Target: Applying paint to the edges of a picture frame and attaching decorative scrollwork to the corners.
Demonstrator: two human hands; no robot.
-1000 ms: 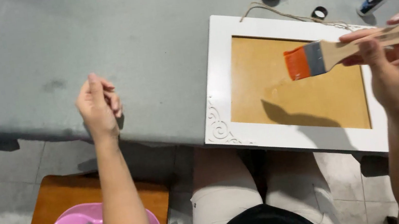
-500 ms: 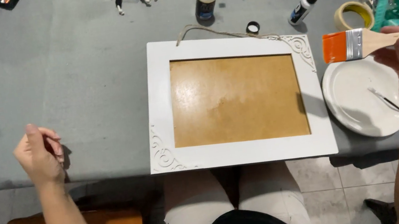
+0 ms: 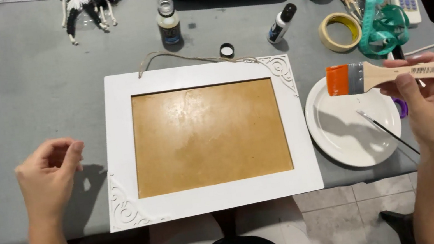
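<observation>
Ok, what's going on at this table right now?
A person sits at a grey table with a white picture frame lying flat in front of them, its brown backing showing. The right hand holds a flat wooden brush with orange bristles above a white plate. The left hand is loosely curled and empty, left of the frame.

Lighting: even, fairly bright, from overhead. Soft shadows fell beneath the left hand (image 3: 49,176) on the grey table (image 3: 15,94) and under the flat brush (image 3: 386,74) across the white plate (image 3: 339,144). Faint sheen showed on the frame's brown panel (image 3: 209,135). Focus was sharp throughout; slight wide-angle bowing appeared toward the table's far corners. The floor beyond the near edge was dimmer.
</observation>
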